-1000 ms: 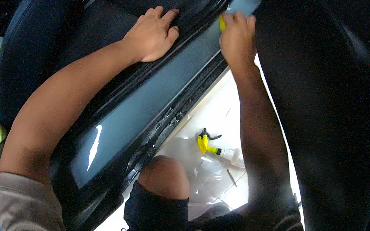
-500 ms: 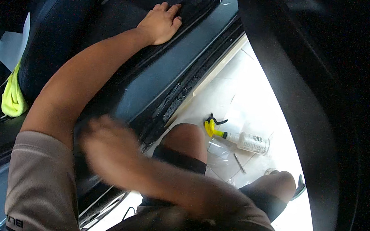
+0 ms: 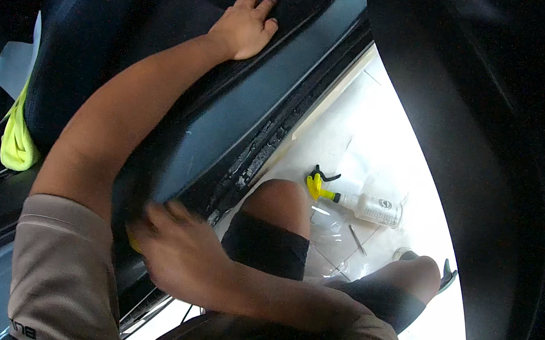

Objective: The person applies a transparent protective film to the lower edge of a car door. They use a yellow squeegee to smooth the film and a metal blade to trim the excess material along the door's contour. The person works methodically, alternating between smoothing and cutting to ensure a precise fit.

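Note:
At the top of the view, my left hand point(image 3: 245, 29) rests with fingers spread on the dark car interior, just inside the grey-blue door sill point(image 3: 221, 132). Lower down, my right hand point(image 3: 183, 252) is curled above the sill's inner side and slightly smeared by motion. A bit of a yellow object point(image 3: 134, 240) shows beneath its fingers; the hand hides the rest, so its kind cannot be made out. My right forearm crosses in front of my body.
A dark car seat point(image 3: 87, 31) stands at left, with a yellow-green cloth point(image 3: 18, 145) and a white sheet point(image 3: 10, 68) beside it. The open door point(image 3: 460, 165) curves along the right. On the pale floor lie a spray bottle point(image 3: 379, 211) and a thin stick point(image 3: 357, 240).
My right hand has moved slightly right and down, and the yellow object now shows under it. The left hand stays spread on the same spot while the whole view has shifted a little.

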Action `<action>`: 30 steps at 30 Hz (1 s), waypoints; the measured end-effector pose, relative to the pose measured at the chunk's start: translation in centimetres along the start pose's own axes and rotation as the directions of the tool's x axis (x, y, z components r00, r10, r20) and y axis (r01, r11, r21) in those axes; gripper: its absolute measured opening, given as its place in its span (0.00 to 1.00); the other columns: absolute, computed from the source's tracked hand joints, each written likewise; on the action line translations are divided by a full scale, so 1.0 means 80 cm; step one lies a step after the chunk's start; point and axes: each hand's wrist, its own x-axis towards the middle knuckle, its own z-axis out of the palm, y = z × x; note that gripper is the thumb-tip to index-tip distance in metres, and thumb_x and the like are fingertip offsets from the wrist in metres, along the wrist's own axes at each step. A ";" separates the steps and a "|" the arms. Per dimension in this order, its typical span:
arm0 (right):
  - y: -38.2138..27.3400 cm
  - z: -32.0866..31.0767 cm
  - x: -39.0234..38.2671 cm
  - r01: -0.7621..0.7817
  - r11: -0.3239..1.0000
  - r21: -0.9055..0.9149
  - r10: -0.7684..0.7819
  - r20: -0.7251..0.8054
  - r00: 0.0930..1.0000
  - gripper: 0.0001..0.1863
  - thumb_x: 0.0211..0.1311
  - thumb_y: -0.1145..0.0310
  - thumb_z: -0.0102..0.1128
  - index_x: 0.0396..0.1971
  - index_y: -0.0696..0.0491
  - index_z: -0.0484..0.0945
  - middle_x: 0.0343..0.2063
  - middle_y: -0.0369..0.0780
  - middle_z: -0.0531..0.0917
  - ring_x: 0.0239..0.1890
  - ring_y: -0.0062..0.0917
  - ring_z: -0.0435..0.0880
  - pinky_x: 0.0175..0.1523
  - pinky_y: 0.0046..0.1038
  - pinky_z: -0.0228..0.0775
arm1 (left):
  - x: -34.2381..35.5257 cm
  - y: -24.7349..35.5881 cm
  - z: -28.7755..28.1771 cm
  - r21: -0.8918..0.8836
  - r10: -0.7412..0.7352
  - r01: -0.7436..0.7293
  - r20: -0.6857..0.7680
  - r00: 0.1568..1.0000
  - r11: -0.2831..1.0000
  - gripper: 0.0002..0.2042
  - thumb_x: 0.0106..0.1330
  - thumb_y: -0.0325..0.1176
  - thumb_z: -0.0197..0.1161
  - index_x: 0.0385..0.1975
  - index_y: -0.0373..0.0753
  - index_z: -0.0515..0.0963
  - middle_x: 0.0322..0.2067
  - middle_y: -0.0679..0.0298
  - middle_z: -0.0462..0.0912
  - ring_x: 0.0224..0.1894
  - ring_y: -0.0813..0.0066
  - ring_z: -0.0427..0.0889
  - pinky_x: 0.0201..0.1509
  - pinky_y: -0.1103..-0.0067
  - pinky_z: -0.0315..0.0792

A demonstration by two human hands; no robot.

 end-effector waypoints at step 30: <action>0.119 0.165 -0.086 -0.092 0.943 0.319 0.220 -0.393 0.893 0.22 0.62 0.76 0.52 0.58 0.55 0.71 0.50 0.52 0.75 0.51 0.48 0.73 0.60 0.46 0.64 | 0.010 -0.010 0.011 0.003 0.011 -0.011 -0.015 1.000 1.000 0.27 0.72 0.47 0.38 0.68 0.40 0.61 0.65 0.46 0.63 0.68 0.54 0.61 0.73 0.65 0.56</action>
